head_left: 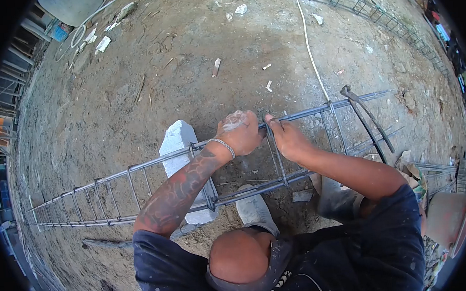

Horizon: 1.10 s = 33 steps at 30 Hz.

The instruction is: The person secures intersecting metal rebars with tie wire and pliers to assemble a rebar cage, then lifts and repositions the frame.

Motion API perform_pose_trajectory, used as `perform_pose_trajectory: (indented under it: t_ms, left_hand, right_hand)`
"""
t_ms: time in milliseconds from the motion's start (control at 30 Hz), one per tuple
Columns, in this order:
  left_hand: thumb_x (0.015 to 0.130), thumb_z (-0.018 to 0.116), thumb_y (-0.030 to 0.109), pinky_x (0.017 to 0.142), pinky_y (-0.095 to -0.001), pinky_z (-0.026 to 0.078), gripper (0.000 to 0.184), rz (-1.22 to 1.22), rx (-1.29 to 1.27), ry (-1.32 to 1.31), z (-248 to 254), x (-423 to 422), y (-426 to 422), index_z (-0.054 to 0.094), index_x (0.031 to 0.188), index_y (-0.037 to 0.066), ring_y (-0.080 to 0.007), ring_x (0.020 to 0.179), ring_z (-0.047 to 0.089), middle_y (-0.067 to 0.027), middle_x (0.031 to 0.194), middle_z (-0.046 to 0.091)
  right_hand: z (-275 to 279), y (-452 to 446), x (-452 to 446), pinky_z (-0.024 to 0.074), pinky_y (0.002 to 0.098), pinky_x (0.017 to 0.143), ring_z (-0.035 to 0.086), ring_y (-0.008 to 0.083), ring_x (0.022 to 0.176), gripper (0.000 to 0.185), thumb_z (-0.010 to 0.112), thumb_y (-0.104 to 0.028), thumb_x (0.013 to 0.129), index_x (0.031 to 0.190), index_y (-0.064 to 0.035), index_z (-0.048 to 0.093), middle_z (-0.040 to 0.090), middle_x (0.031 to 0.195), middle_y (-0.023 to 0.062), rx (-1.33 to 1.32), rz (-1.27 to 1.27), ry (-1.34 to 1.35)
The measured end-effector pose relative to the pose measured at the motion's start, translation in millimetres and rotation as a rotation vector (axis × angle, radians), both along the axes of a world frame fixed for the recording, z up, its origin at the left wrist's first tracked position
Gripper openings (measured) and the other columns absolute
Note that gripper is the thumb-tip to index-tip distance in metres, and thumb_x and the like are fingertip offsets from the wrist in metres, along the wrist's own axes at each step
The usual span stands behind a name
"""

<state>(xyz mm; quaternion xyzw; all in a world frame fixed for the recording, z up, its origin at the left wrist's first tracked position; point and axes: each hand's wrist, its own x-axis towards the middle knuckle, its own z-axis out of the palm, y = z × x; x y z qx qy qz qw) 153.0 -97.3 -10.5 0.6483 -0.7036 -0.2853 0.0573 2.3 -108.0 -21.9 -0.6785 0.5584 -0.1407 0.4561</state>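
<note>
A long rebar cage (155, 161) of bars and square ties runs from the far left to the right, partly over a white block (177, 140). My left hand (240, 133), with a bracelet at its wrist, is closed at the upper bar; what its fingers grip is hidden. Just right of it, my right hand (287, 137) has its thumb and fingers closed at the same bar beside a tie (275, 153). Pincers (366, 115) with long dark handles hang on the bars near the cage's right end.
Another rebar cage (379, 16) lies at the upper right. A pale hose (308, 44) crosses the dirt ground. A bucket (447, 216) stands at the lower right beside scraps. Loose wires (109, 243) lie at the lower left. My boots (255, 210) are below the cage.
</note>
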Motion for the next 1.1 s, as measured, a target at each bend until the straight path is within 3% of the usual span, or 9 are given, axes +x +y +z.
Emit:
perform_pose_trajectory:
  t_ms: [100, 167, 200, 267, 433, 500, 600, 900, 1100]
  left_hand:
    - [0.073, 0.060, 0.030, 0.076, -0.0420, 0.047, 0.038, 0.034, 0.060, 0.039, -7, 4, -5, 0.059, 0.083, -0.007, -0.0367, 0.083, 0.060, -0.0241, 0.084, 0.061]
    - [0.079, 0.056, 0.026, 0.063, -0.0311, 0.048, 0.031, 0.026, 0.383, 0.372, -14, 11, -12, 0.061, 0.079, -0.005, -0.0190, 0.065, 0.059, -0.0145, 0.072, 0.062]
    - [0.079, 0.056, 0.026, 0.063, -0.0311, 0.048, 0.031, 0.027, 0.385, 0.369, -8, 13, -12, 0.061, 0.079, -0.005, -0.0190, 0.065, 0.059, -0.0145, 0.072, 0.062]
    - [0.081, 0.054, 0.025, 0.059, -0.0242, 0.045, 0.028, 0.164, 0.600, 0.662, 5, 17, -14, 0.063, 0.081, -0.001, -0.0096, 0.064, 0.055, -0.0061, 0.072, 0.061]
    - [0.083, 0.055, 0.026, 0.060, -0.0210, 0.044, 0.026, 0.326, 0.603, 0.783, 8, 16, -11, 0.064, 0.083, 0.002, -0.0086, 0.065, 0.054, -0.0030, 0.074, 0.061]
    - [0.084, 0.055, 0.026, 0.061, -0.0207, 0.043, 0.026, 0.337, 0.564, 0.798, 5, 16, -10, 0.064, 0.083, 0.001, -0.0082, 0.066, 0.054, -0.0027, 0.074, 0.061]
    - [0.084, 0.055, 0.023, 0.057, -0.0207, 0.044, 0.023, 0.389, 0.614, 0.768, 4, 16, -16, 0.064, 0.081, 0.003, -0.0080, 0.063, 0.054, -0.0028, 0.074, 0.061]
    - [0.083, 0.057, 0.020, 0.045, -0.0223, 0.045, 0.019, 0.405, 0.910, 0.776, -5, 22, -37, 0.062, 0.074, 0.004, -0.0081, 0.053, 0.052, 0.0001, 0.062, 0.055]
    - [0.083, 0.055, 0.019, 0.043, -0.0224, 0.044, 0.019, 0.367, 0.898, 0.680, 0, 15, -38, 0.061, 0.073, 0.004, -0.0083, 0.053, 0.051, 0.0002, 0.062, 0.054]
  right_hand:
    - [-7, 0, 1, 0.0404, 0.0453, 0.068, 0.054, 0.0440, 0.071, 0.063, 0.032, -0.046, 0.091, 0.070, 0.0096, 0.054, 0.053, 0.068, 0.0297, -0.024, -0.019, -0.024]
    - [-1, 1, 0, 0.0404, 0.0442, 0.066, 0.052, 0.0413, 0.067, 0.062, 0.033, -0.046, 0.091, 0.071, 0.0094, 0.054, 0.052, 0.066, 0.0281, 0.035, -0.025, -0.027]
    - [3, 1, 0, 0.0403, 0.0431, 0.064, 0.051, 0.0386, 0.064, 0.061, 0.034, -0.046, 0.091, 0.072, 0.0093, 0.053, 0.051, 0.064, 0.0266, 0.086, -0.034, -0.031]
    - [0, 3, 1, 0.0397, 0.0433, 0.063, 0.051, 0.0353, 0.062, 0.060, 0.035, -0.045, 0.091, 0.074, 0.0094, 0.053, 0.051, 0.063, 0.0243, 0.063, -0.050, -0.070]
    - [-6, 2, -6, 0.0390, 0.0405, 0.057, 0.050, 0.0235, 0.059, 0.054, 0.041, -0.044, 0.090, 0.074, 0.0061, 0.054, 0.051, 0.060, 0.0152, 0.018, -0.070, -0.202]
    - [-8, -5, -11, 0.0393, 0.0341, 0.053, 0.046, 0.0147, 0.057, 0.048, 0.048, -0.045, 0.088, 0.073, 0.0002, 0.056, 0.047, 0.058, 0.0051, 0.399, -0.127, -0.184]
    - [3, -4, -12, 0.0394, 0.0280, 0.051, 0.043, 0.0108, 0.057, 0.040, 0.054, -0.043, 0.085, 0.074, -0.0046, 0.056, 0.043, 0.060, 0.0002, 0.464, -0.191, -0.307]
    - [0, 4, -17, 0.0449, 0.0257, 0.055, 0.048, 0.0100, 0.077, 0.026, 0.058, -0.027, 0.085, 0.089, -0.0015, 0.056, 0.051, 0.083, 0.0025, 0.531, -0.347, -0.564]
    - [2, -3, -29, 0.0425, 0.0225, 0.050, 0.049, 0.0092, 0.072, 0.018, 0.057, -0.015, 0.085, 0.096, 0.0001, 0.057, 0.054, 0.083, 0.0027, 0.501, -0.243, -0.506]
